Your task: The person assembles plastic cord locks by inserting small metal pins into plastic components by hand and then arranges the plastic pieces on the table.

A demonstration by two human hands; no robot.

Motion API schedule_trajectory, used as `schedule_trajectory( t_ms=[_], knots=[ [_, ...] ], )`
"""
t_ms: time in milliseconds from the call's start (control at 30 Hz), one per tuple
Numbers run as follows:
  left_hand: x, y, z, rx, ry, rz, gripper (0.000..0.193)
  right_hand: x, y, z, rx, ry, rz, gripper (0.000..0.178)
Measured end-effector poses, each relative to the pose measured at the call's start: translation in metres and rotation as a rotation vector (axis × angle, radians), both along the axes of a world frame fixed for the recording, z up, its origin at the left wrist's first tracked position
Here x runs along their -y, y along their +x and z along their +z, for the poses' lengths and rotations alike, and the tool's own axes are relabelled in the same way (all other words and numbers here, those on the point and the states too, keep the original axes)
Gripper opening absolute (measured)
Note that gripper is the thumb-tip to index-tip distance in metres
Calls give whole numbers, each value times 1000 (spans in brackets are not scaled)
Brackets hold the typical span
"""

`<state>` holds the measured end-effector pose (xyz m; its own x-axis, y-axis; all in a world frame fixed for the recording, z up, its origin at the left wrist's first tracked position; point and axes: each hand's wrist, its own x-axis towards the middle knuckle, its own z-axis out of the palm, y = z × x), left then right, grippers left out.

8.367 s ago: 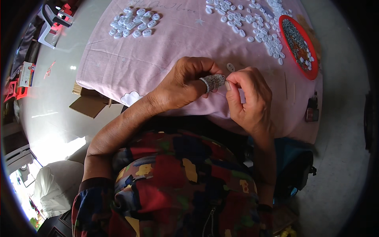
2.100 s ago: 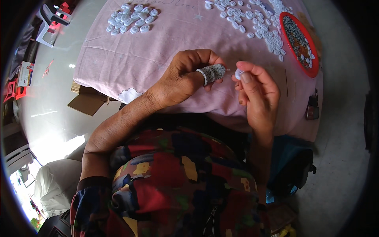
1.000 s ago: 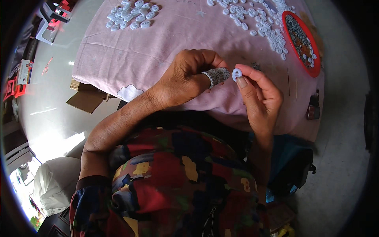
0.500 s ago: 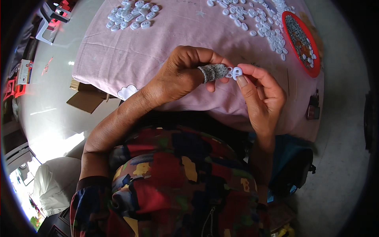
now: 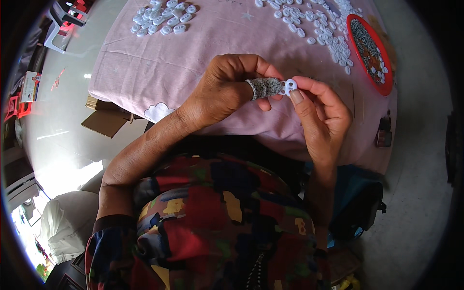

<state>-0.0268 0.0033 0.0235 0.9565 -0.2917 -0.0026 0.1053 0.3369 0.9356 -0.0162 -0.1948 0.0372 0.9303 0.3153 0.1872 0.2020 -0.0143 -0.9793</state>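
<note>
Above the pink cloth, my two hands meet tip to tip. My left hand wears a speckled grey fabric sleeve over its thumb. Between that thumb and the fingers is a small white plastic piece with holes, mostly covered. Thumb and forefinger of my right hand pinch a white oval two-holed plastic piece by its right edge. The two pieces touch or overlap; whether they are joined I cannot tell.
At the back left lies a pile of white oval pieces. More loose white pieces spread across the back right, beside a red tray holding small grey metallic-looking parts. A dark small object rests by the right edge; an open cardboard box stands left, below.
Both hands have shifted very slightly right. The white piece in my right hand has turned a little and sits closer against the piece in my left hand.
</note>
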Motion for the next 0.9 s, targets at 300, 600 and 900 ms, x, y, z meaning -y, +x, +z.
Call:
schedule_trajectory(
  t_ms=[300,600,900],
  knots=[
    [-1,-1,-1,61,51,5,19,-4,-1,3,6,-15,-15,20],
    [5,-4,4,11,44,104,24,-10,-4,1,29,-77,-60,20],
    [-2,6,0,-205,-102,-20,23,-5,0,-4,166,-170,-22,22]
  ],
)
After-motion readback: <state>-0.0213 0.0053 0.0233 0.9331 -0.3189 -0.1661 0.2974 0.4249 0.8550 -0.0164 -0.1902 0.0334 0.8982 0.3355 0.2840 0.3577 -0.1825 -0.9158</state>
